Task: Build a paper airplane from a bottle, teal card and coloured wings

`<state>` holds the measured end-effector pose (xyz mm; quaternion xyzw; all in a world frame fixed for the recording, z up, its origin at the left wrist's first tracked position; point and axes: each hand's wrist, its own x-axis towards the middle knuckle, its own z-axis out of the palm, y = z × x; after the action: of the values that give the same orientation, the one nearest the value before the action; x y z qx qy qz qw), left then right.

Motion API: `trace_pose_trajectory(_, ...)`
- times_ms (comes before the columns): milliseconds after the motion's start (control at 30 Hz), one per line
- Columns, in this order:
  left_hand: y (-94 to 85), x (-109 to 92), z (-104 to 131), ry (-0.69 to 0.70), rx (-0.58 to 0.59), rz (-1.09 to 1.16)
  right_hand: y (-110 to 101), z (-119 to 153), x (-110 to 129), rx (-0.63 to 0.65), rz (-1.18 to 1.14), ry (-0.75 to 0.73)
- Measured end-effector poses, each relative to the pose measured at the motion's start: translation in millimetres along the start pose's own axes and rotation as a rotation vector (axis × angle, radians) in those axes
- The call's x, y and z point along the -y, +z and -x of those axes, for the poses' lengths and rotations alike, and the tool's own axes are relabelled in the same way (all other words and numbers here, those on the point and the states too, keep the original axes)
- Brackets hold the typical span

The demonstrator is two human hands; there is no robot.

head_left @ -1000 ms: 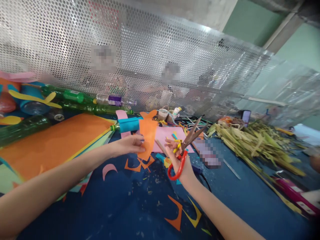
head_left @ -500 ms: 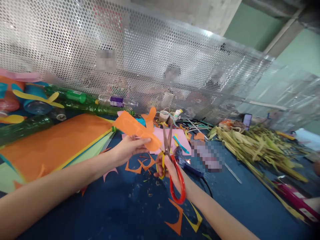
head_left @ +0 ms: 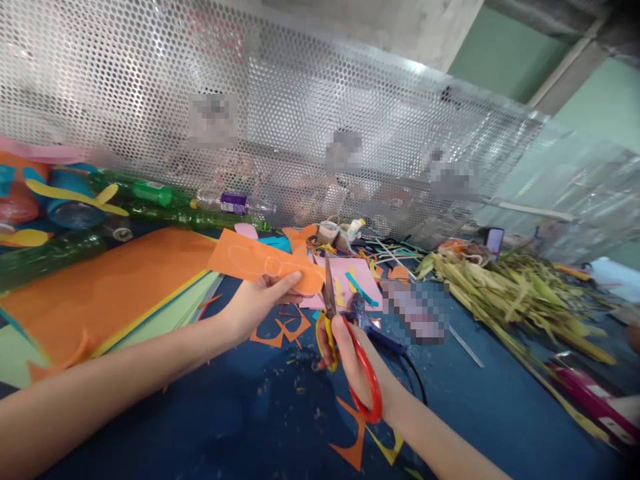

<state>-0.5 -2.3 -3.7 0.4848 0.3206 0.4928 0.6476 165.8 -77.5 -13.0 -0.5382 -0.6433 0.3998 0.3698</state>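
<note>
Red-and-yellow-handled metal scissors (head_left: 331, 305) are held by the right hand (head_left: 353, 353); strip-shaped orange paper (head_left: 240, 257), pinched by the left hand (head_left: 254, 303), is best turned slowly

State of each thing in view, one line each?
Orange paper strip with drawn outline: held up, not cut out.
Left grip: closed on the strip.
Red-and-yellow-handled steel scissors: blades slightly open.
Right grip: closed around the handles.
Blue plastic glue gun: lying down.
Small yellow-capped white bottle: cap on, tilted.
Pink paper sheet: flat, partly covered.
Green plastic bottles: on their sides.
</note>
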Motion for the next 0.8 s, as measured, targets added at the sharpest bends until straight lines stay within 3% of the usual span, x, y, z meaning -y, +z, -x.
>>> trace_pose_trajectory(467,3.3,-1.0,3.5,-0.026,-0.046,-0.137,-0.8,-1.5,3.5,-0.017,0.087,-0.024)
trace_pose_trajectory(800,3.2,-1.9,3.6,0.004,-0.054,-0.073,-1.8,-2.0,1.7,-0.011,0.062,-0.031)
